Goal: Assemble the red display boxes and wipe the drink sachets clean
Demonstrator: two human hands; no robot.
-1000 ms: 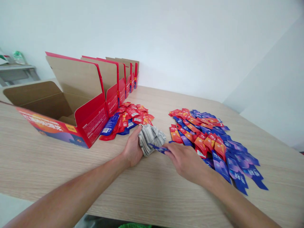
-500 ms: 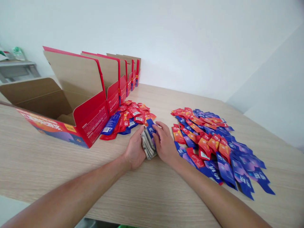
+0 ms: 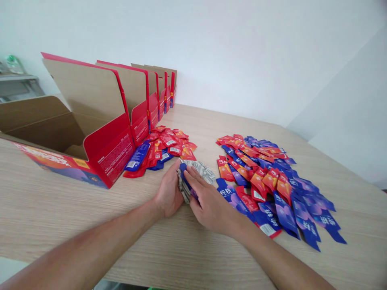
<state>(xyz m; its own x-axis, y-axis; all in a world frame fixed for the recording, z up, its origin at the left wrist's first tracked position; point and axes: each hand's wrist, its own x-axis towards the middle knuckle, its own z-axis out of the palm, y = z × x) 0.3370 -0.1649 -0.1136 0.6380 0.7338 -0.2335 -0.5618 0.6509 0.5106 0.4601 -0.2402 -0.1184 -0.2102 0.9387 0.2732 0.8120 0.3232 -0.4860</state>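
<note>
Sachet (image 3: 183, 169) part-hidden under right hand (image 3: 208, 203)

Striped grey-and-white on the cloth (image 3: 208, 172), red-orange or blue-purple on sachets (image 3: 271, 180) right of it, red outside and brown inside on boxes (image 3: 113, 150) to its left.

One head-worn view, from above near edge of surface (image 3: 181, 257), facing forward-down; left hand (image 3: 171, 191) and right hand (image 3: 210, 203) close.
</note>
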